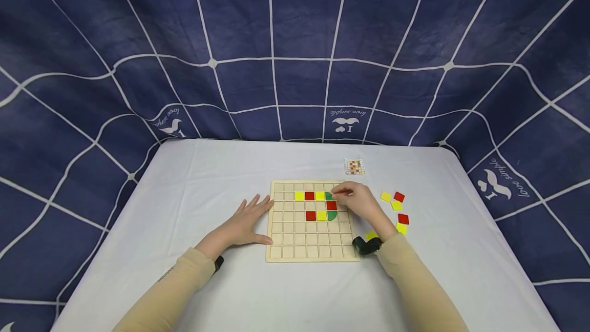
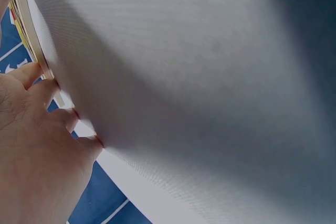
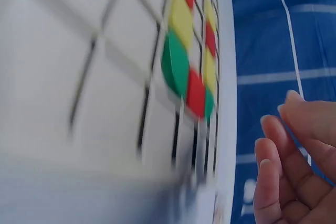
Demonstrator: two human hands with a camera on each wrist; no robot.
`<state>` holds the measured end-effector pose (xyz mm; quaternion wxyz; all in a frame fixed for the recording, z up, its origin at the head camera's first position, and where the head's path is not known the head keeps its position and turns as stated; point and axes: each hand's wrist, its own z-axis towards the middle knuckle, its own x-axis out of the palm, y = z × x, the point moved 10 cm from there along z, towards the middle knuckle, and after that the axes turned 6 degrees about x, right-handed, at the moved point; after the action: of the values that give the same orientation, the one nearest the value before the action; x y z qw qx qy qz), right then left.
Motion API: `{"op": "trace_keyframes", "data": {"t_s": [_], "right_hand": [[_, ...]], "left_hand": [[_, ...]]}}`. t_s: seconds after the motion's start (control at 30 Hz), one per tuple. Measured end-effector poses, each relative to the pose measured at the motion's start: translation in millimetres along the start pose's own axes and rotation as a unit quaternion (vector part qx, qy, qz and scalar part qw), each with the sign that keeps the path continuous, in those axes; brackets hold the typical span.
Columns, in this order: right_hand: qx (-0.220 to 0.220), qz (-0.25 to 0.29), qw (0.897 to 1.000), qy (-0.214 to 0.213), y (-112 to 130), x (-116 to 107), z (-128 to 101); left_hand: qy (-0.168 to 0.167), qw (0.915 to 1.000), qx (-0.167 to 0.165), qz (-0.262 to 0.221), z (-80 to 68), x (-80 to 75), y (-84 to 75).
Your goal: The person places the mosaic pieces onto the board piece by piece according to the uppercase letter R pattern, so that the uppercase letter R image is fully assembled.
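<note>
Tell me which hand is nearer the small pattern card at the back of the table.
Right. The right hand sits over the wooden grid board's upper right corner, just in front of the pattern card. The left hand lies flat at the board's left edge, farther away.

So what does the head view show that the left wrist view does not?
Only the head view shows the right hand at a green piece, the coloured square tiles loose on the table, and the small pattern card. Only the left wrist view shows fingertips touching the board's edge up close. Both show the left hand and wooden grid board.
</note>
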<state>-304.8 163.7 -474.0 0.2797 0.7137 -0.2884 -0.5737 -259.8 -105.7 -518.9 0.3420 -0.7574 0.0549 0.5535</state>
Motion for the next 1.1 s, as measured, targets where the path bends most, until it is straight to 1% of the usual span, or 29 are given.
{"op": "trace_keyframes", "data": {"t_s": [0.1,0.27,0.4,0.5,0.6,0.73,0.87,1.1], "right_hand": [[0.022,0.007,0.999,-0.027,-18.8,-24.7,2.3],[0.049,0.007,0.997,-0.063,-51.3,-57.7,2.1],[0.064,0.001,0.994,-0.088,-73.8,-80.3,1.2],[0.081,-0.005,0.992,-0.095,-88.3,-90.9,0.3],[0.102,-0.021,0.991,-0.087,-101.0,-93.6,-0.2],[0.115,-0.054,0.99,-0.066,-108.8,-89.5,0.2],[0.123,-0.084,0.988,-0.051,-110.5,-83.9,1.2],[0.133,-0.097,0.985,-0.05,-109.4,-80.1,1.9]], "left_hand": [[-0.001,1.0,0.0,0.001,0.4,-1.0,0.2],[0.001,1.0,-0.002,0.001,0.4,-1.4,0.3],[0.004,1.0,-0.005,0.002,0.2,-0.7,-0.4],[0.001,1.0,-0.006,-0.002,-0.6,-1.6,-2.0],[-0.002,1.0,-0.005,-0.006,-1.3,-2.5,-3.3],[-0.003,1.0,-0.003,-0.003,-1.5,-2.1,-2.8],[-0.005,1.0,-0.002,0.0,-1.6,-1.8,-1.2],[-0.004,1.0,-0.005,-0.001,-1.2,-0.8,0.2]]}}
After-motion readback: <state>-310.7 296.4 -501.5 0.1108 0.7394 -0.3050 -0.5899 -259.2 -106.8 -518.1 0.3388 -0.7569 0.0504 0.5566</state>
